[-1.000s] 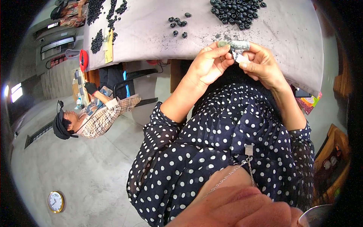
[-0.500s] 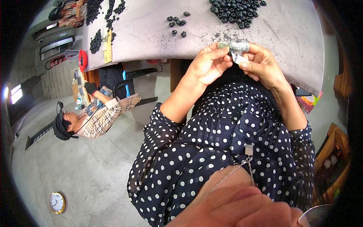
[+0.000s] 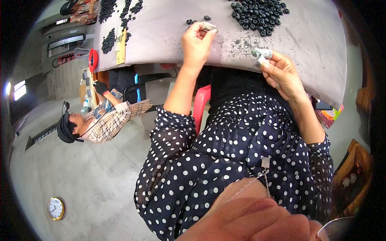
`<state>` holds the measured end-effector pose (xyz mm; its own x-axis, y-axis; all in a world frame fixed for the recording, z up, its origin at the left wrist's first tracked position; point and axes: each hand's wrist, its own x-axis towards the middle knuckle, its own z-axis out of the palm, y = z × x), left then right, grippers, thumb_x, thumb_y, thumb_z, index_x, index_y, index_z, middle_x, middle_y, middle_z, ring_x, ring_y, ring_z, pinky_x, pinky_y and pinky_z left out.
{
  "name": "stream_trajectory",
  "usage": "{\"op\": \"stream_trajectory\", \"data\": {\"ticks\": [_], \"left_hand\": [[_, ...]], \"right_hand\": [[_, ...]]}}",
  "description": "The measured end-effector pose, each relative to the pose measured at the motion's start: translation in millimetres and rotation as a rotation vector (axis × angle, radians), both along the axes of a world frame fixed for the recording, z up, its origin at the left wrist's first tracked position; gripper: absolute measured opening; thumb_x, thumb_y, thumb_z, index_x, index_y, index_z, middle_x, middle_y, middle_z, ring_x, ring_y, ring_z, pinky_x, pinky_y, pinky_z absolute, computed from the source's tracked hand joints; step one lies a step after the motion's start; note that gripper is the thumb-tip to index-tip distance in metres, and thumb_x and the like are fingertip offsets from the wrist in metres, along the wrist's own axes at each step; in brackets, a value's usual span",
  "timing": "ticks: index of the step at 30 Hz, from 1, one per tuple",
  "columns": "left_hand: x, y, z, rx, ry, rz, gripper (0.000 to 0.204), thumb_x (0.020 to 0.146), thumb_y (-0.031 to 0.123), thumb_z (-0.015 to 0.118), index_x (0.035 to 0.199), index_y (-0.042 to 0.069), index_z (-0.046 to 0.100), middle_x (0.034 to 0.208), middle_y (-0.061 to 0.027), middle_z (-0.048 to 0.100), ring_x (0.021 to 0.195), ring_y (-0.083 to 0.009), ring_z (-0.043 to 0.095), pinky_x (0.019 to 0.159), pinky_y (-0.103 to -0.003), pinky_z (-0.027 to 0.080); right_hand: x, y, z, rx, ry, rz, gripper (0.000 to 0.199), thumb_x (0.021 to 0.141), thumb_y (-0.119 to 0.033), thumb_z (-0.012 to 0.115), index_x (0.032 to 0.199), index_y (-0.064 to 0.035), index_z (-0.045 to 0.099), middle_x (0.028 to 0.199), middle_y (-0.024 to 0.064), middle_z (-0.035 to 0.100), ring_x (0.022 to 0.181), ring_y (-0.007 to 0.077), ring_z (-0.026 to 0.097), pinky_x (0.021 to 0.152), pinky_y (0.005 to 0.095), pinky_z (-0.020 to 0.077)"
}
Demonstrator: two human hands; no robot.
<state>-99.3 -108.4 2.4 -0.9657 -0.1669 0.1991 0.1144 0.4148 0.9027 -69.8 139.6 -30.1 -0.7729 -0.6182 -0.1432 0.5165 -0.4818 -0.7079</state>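
Parting from a shared grip of a second ago, the left hand [image 3: 196, 40] now pinches a small grey piece [image 3: 208, 26] out over the grey table [image 3: 161, 36]; the right hand [image 3: 281, 72] pinches the silvery tool [image 3: 262, 53] near the black rings [image 3: 257, 14].

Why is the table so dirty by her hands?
Dark crumbs are scattered on the grey table between the left hand and the right hand, below the black ring pile. They look like spilled bits.
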Motion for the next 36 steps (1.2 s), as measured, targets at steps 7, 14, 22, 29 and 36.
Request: {"op": "stream_trajectory", "data": {"ticks": [7, 14, 22, 29, 36], "left_hand": [[-26.3, -13.1, 0.5, -0.726, 0.240, 0.088, 0.021, 0.071, 0.007, 0.069, 0.092, 0.004, 0.066, 0.080, -0.0039, 0.059, 0.064, -0.0115, 0.056, 0.062, -0.024, 0.047], [-65.6, 31.4, 4.1, -0.524, 0.190, -0.102, 0.017, 0.074, 0.010, 0.067, 0.089, 0.004, 0.064, 0.081, -0.0119, 0.063, 0.066, -0.0222, 0.062, 0.062, -0.031, 0.049], [-55.9, 21.0, -6.4, -0.629, 0.053, -0.199, 0.020, 0.072, 0.006, 0.069, 0.090, 0.002, 0.064, 0.075, -0.0046, 0.062, 0.062, -0.0093, 0.056, 0.062, -0.023, 0.047], [5.2, 43.7, 11.8, 0.319, -0.285, -0.242, 0.014, 0.080, 0.006, 0.065, 0.092, 0.000, 0.062, 0.079, -0.0055, 0.063, 0.066, -0.0123, 0.059, 0.063, -0.024, 0.050], [44.6, 68.2, 6.8, 1.117, -0.678, -0.239, 0.005, 0.084, 0.007, 0.060, 0.089, 0.005, 0.058, 0.078, -0.0054, 0.063, 0.064, -0.0117, 0.060, 0.061, -0.025, 0.054]], "right_hand": [[-1.6, -2.5, 7.8, -0.005, -0.029, -0.004, 0.025, 0.086, -0.009, 0.059, 0.109, 0.0001, 0.054, 0.069, -0.0002, 0.053, 0.047, 0.0009, 0.040, 0.038, 0.0132, 0.0293], [-2.9, 0.9, 3.4, -0.022, -0.035, 0.039, 0.027, 0.085, -0.009, 0.060, 0.109, 0.0004, 0.055, 0.073, -0.0013, 0.055, 0.056, 0.0012, 0.047, 0.040, 0.0132, 0.0332], [-0.3, 1.3, 5.1, -0.028, -0.027, 0.033, 0.029, 0.086, -0.011, 0.060, 0.112, 0.0002, 0.054, 0.073, -0.0020, 0.055, 0.056, 0.0011, 0.046, 0.040, 0.0133, 0.0323], [7.6, 2.8, 6.9, 0.032, 0.010, -0.025, 0.032, 0.085, -0.010, 0.061, 0.114, -0.0009, 0.053, 0.071, -0.0026, 0.053, 0.054, 0.0006, 0.044, 0.041, 0.0132, 0.0298], [14.8, 8.2, 11.5, 0.084, 0.150, -0.064, 0.036, 0.083, -0.012, 0.063, 0.115, -0.0033, 0.051, 0.071, -0.0034, 0.053, 0.054, 0.0004, 0.043, 0.043, 0.0135, 0.0295]]}}
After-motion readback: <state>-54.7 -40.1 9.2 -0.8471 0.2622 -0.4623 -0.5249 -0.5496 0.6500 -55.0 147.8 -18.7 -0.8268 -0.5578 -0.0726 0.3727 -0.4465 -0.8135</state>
